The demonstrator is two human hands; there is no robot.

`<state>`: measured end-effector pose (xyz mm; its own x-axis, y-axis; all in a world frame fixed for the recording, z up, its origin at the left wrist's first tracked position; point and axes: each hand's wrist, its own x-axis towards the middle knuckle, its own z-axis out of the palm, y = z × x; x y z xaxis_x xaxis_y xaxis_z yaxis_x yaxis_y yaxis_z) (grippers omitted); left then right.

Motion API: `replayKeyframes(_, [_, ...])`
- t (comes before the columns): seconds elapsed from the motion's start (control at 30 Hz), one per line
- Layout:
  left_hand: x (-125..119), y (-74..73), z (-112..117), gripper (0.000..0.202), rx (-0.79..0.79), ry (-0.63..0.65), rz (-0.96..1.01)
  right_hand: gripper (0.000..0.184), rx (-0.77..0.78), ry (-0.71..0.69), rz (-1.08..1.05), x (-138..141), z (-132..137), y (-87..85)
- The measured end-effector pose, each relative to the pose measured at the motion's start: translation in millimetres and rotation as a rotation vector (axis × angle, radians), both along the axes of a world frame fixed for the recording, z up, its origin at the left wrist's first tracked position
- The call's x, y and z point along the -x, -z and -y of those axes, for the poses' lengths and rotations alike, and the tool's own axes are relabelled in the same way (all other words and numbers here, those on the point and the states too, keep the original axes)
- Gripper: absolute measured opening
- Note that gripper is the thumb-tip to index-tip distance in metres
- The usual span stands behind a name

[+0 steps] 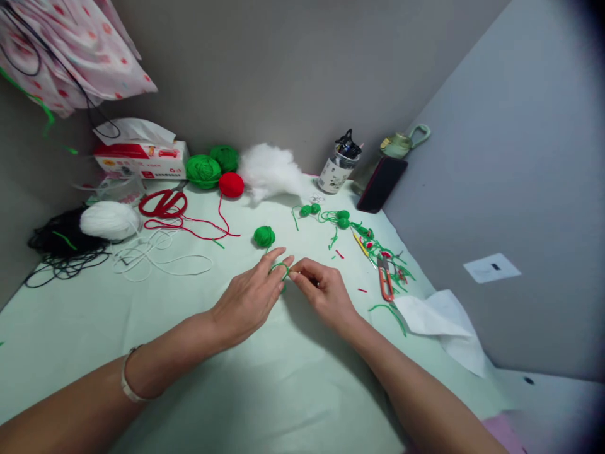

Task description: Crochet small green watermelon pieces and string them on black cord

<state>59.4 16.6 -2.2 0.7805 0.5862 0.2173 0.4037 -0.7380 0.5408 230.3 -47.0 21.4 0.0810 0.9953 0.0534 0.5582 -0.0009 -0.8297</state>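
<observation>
Green yarn [280, 267] loops round the fingers of my left hand [250, 296], which are bent together around it. My right hand [326, 293] pinches at the same yarn with thumb and forefinger, its fingertips close to those of my left hand. Whether a hook is also in the right hand's pinch is too small to tell. Just beyond the hands sits a small green yarn ball [264, 236], with a strand running from it toward my left fingers. A short green bit hangs under the fingertips.
Thread snips [385, 277], a yellow-handled crochet hook [362, 244] and green crocheted pieces [343, 219] lie at right, near a tissue [442, 318]. Red scissors [163, 203], white yarn [109, 219] and black yarn [57, 233] lie left. White stuffing [271, 171], a pen jar [336, 171] and a phone [382, 184] stand behind.
</observation>
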Motion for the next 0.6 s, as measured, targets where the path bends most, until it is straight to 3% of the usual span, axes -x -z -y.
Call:
replayKeyframes(0.33, [0,2.9,-3,0.043,-0.055,0.022,-0.042,0.019,0.035,-0.054,-0.080,-5,-4,1.2])
replayKeyframes(0.43, [1,0.0,-4,0.039,-0.039,0.020,-0.068,0.020,0.043,-0.014,-0.108,-8,-5,2.9])
replayKeyframes(0.53, [2,-5.2,-4,0.034,0.043,0.006,0.025,0.021,-0.004,0.036,-0.057,-9,-5,5.3])
replayKeyframes(0.6, [1,-7.7,-5,0.031,0.198,-0.029,0.131,0.021,-0.061,0.064,0.021,-7,-2,7.2])
